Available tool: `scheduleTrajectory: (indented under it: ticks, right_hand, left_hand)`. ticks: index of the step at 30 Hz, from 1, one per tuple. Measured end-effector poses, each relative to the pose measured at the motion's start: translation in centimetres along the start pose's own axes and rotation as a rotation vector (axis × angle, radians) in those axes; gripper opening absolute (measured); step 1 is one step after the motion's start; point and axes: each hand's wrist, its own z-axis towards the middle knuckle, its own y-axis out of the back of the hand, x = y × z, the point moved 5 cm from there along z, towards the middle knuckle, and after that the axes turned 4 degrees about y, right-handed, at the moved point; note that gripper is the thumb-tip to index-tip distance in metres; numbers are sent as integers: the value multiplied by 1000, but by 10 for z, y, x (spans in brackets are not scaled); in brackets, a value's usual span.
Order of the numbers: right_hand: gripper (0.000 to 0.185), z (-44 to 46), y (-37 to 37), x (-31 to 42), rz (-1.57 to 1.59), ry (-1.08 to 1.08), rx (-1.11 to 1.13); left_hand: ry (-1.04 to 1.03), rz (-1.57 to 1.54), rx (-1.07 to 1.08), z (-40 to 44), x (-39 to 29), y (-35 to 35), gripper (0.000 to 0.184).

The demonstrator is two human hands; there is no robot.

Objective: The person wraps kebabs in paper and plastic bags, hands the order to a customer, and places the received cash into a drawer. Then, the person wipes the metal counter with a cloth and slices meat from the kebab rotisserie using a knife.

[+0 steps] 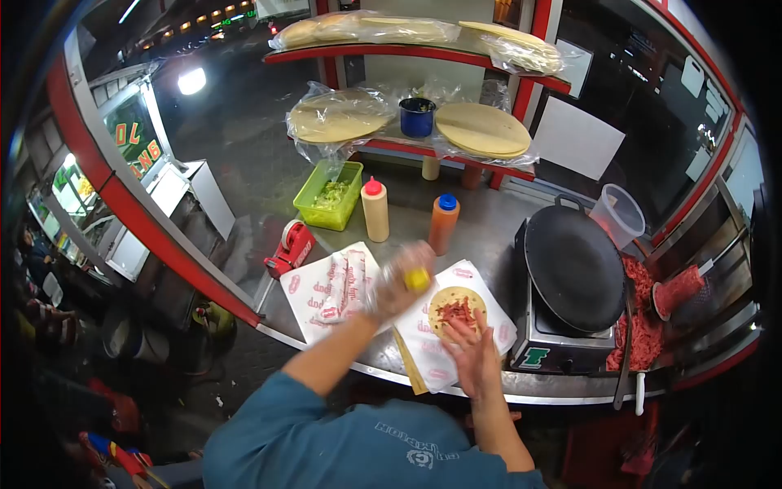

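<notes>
My left hand (pixel 399 281), in a clear plastic glove and blurred, is closed around a small yellow-topped thing (pixel 417 279) above the middle of the counter. My right hand (pixel 468 350) is bare, its fingers spread at the lower edge of a round flatbread (pixel 445 303). Reddish shredded filling (pixel 458 311) lies on the bread, which rests on white printed paper (pixel 498 322). More printed paper (pixel 308 292) with a paper-wrapped item (pixel 346 281) is at the left. Behind my hands stand a red-capped cream bottle (pixel 375 213) and a blue-capped orange bottle (pixel 444 224).
A green tub of chopped greens (pixel 330 196) and a red tape dispenser (pixel 290 248) are at the left. On the right, a black pan (pixel 574 265) sits on a burner beside shredded red meat (pixel 639 326). Shelves behind hold flatbreads (pixel 482 129) and a blue pot (pixel 417 121).
</notes>
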Motion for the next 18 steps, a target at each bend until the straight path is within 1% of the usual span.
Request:
scheduleTrajectory:
  ticks: [1,2,3,5,7,9,10,11,12,13,15,16,17,18]
  right_hand:
    - [81,0,-25,-7,219,-215,-102]
    - [79,7,-33,-6,254,-244,-22]
    - [76,8,-32,-2,289,-273,38]
    - [71,8,-42,54,-139,126,222]
    - [71,-1,-48,91,-389,855,17]
    - [58,19,-20,89,-537,967,-120]
    - [52,34,2,81,-671,740,-173]
    - [50,43,15,69,-578,597,-219]
    - [50,46,9,61,-612,613,-203]
    - [50,51,1,50,-645,625,-181]
    - [52,77,5,18,-634,592,-211]
    - [56,86,7,21,-707,671,-287]
    - [37,87,-3,36,-718,767,-332]
    - [36,85,-4,52,-693,778,-346]
  left_hand:
    - [-160,-177,82,-11,-53,4,43]
    - [-306,-362,195,-23,-106,8,42]
    - [-395,-190,357,-46,-134,7,58]
    - [-269,-12,369,-69,-158,27,65]
    - [242,-64,387,-88,-118,57,70]
    - [523,61,413,-114,-84,79,68]
    - [534,-39,436,-120,-82,80,66]
    - [542,-131,449,-124,-82,81,63]
    - [550,-215,457,-129,-84,81,61]
    - [613,-485,362,-140,-78,65,50]
    - [631,-453,527,-130,-87,42,42]
    - [633,-452,606,-128,-90,31,40]
    - [630,-450,685,-124,-90,20,38]
    - [625,-449,761,-123,-90,10,36]
